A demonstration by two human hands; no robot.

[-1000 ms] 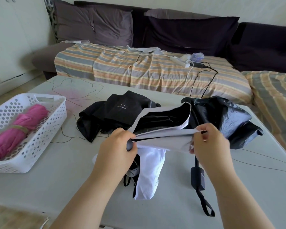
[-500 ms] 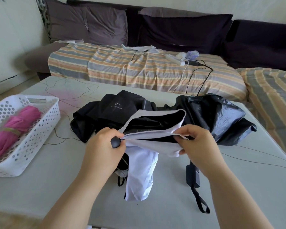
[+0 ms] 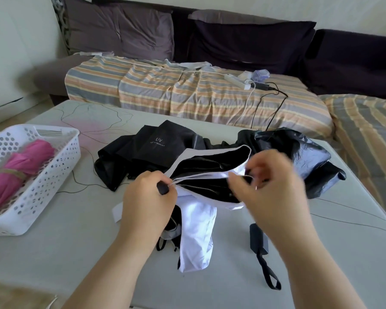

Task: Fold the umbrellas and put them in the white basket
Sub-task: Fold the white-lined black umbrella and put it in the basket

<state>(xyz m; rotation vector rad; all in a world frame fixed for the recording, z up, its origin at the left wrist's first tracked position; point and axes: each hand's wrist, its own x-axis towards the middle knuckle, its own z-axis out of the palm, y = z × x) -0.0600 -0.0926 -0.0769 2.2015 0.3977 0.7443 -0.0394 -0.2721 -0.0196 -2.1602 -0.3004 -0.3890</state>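
Observation:
A white umbrella with black lining (image 3: 198,230) lies half gathered at the middle of the table. My left hand (image 3: 147,204) grips its dark tip end and bunched cloth. My right hand (image 3: 272,186), blurred, pinches the white edge of a fabric panel. Behind it lies a black umbrella marked "UV" (image 3: 156,152), and at the right a shiny black umbrella (image 3: 303,159) whose handle and strap (image 3: 260,248) reach toward me. The white basket (image 3: 54,175) stands at the left and holds a folded pink umbrella (image 3: 16,170).
The pale table (image 3: 54,253) has thin dark line markings. Behind it stands a sofa with a striped cover (image 3: 187,94), dark cushions, and a power strip (image 3: 236,80) with cables. A white strap tab (image 3: 117,211) lies by my left wrist.
My right hand has slid left along the white panel's edge toward my left hand and lifted slightly. My left hand keeps its grip. The view has shifted a little.

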